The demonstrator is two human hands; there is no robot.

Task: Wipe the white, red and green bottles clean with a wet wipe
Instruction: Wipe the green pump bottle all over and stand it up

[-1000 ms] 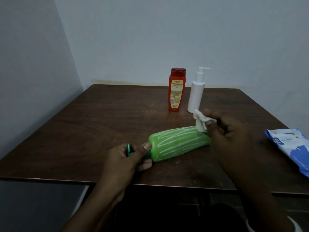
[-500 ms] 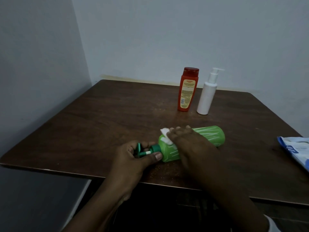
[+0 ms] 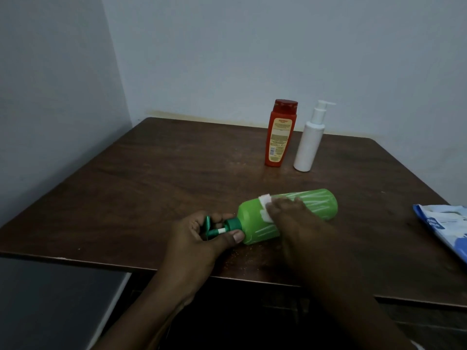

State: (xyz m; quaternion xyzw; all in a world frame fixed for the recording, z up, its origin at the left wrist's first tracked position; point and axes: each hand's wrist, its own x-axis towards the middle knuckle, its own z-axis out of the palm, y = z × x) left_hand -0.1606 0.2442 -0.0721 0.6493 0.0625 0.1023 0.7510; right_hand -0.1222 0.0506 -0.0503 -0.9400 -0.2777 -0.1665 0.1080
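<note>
The red bottle (image 3: 279,137) stands upright at the far side of the table (image 3: 151,185). It carries a cream label with a line of red lettering at the top and fine print below, all too small to read. Just to its right stands the white bottle (image 3: 309,145), a plain pump bottle with no writing to be seen. At the right edge of the table lies a pack of wipes (image 3: 444,228), white and blue. Its blue lettering is cut off by the edge of the view and cannot be read.

The green bottle (image 3: 316,205) lies on its side near the front edge of the table, base pointing right and away, pump (image 3: 207,224) pointing left. Its body is marked with pale streaks and shows no readable words.

The person's left grip (image 3: 199,238) pinches the bottle at its neck, thumb on the near side just below the collar, fingers curled round the far side by the pump.

The right grip (image 3: 290,213) lies across the middle of the bottle's body from above. Its fingers are laid over a white wet wipe (image 3: 264,199) and press it against the shoulder. The wipe shows at the fingertips; the thumb is hidden.
</note>
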